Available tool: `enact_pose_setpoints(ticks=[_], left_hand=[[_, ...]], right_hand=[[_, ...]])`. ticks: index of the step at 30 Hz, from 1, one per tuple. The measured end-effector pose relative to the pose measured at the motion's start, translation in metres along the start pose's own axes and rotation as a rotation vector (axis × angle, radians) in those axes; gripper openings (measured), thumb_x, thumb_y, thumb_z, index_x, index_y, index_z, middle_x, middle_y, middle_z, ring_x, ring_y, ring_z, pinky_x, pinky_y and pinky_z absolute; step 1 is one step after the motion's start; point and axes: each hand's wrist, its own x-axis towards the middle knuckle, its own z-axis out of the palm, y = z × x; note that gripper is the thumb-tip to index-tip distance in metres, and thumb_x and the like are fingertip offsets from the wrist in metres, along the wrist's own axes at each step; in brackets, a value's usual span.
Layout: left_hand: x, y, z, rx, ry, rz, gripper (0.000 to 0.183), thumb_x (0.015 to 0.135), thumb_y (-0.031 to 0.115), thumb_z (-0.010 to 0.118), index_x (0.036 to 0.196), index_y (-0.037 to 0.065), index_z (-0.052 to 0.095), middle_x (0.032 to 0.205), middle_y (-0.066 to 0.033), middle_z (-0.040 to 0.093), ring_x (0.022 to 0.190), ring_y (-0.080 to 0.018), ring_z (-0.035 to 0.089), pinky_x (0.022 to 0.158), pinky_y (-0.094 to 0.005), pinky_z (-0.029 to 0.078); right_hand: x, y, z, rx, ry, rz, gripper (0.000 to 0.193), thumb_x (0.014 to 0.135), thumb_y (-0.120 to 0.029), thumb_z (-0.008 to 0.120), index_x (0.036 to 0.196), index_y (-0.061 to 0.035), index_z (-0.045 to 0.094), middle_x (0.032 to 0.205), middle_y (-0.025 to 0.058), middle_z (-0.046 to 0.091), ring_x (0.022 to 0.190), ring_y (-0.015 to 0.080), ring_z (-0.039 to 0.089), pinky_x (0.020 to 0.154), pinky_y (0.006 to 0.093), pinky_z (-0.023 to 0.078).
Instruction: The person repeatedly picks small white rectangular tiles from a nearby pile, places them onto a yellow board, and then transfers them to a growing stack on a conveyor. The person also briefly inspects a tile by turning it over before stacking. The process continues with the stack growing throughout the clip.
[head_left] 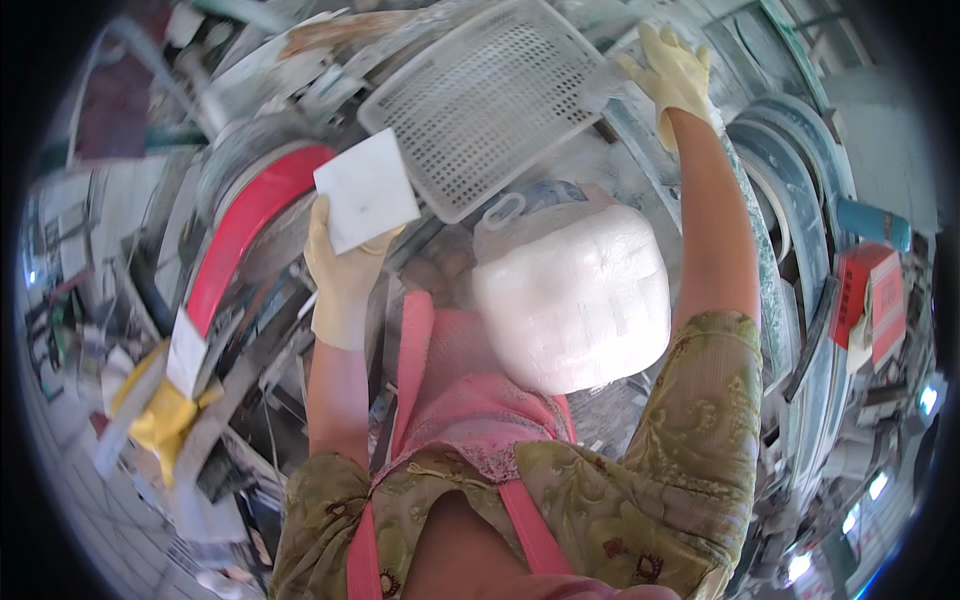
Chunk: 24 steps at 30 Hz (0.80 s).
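My left hand [345,270], in a pale rubber glove, grips a flat square white tile [368,192] by its lower left edge and holds it up. Further up to the right, my right hand [672,72], gloved alike, reaches out with its fingers spread and nothing visible in them. It is beside the far right corner of a whitish perforated plastic basket [490,100], over a dusty grey surface. Whether the fingers touch that surface I cannot tell. A bulky white plastic-wrapped bundle [570,300] sits between my arms, hiding what lies beneath it.
Left of the tile curves a red band [245,225] around a round machine part. A white plate [186,353] and a yellow cloth-like thing [160,425] are lower left. Large round grey housings [800,170] stand at right, near a red box [868,300] and a blue cylinder [873,224].
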Motion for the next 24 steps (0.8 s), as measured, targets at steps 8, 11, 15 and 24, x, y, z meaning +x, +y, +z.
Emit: enact_pose_setpoints(ticks=[8,11,15,24], left_hand=[[-0.150,0.021,-0.075,-0.263,0.127,0.366,0.053,0.101,0.040,0.058,0.140,0.006,0.051,0.131,-0.0139,0.063,0.119,-0.0330,0.063,0.094,-0.0489,0.055],[-0.181,0.014,-0.079,0.141,0.356,0.588,0.049,0.100,0.037,0.058,0.138,0.006,0.053,0.130,-0.0105,0.064,0.117,-0.0279,0.063,0.093,-0.0443,0.054],[-0.237,0.024,-0.088,-0.517,0.157,0.562,0.042,0.100,0.033,0.058,0.133,0.007,0.055,0.126,-0.0051,0.065,0.112,-0.0212,0.064,0.087,-0.0385,0.055],[-0.368,0.006,-0.134,-0.642,0.100,0.854,0.043,0.104,0.033,0.051,0.135,0.002,0.052,0.134,-0.0126,0.061,0.122,-0.0269,0.061,0.102,-0.0452,0.051]], right_hand=[[-0.010,-0.214,-0.097,1.252,-0.293,0.062,0.040,0.104,-0.036,0.056,0.131,-0.0081,0.066,0.115,0.0130,0.073,0.116,0.0275,0.065,0.107,0.0373,0.044],[-0.053,-0.308,-0.157,1.665,-0.694,-0.092,0.045,0.107,-0.038,0.051,0.130,-0.0013,0.065,0.122,0.0118,0.071,0.117,0.0204,0.064,0.107,0.0365,0.045],[-0.094,-0.410,-0.237,2.000,-1.064,-0.303,0.052,0.102,-0.032,0.061,0.145,-0.0038,0.051,0.134,0.0192,0.062,0.132,0.0254,0.054,0.113,0.0382,0.038],[-0.185,-0.513,-0.338,1.708,-1.051,-1.013,0.091,0.077,-0.025,0.084,0.153,0.0004,0.040,0.147,0.0174,0.052,0.137,0.0263,0.049,0.116,0.0402,0.034]])
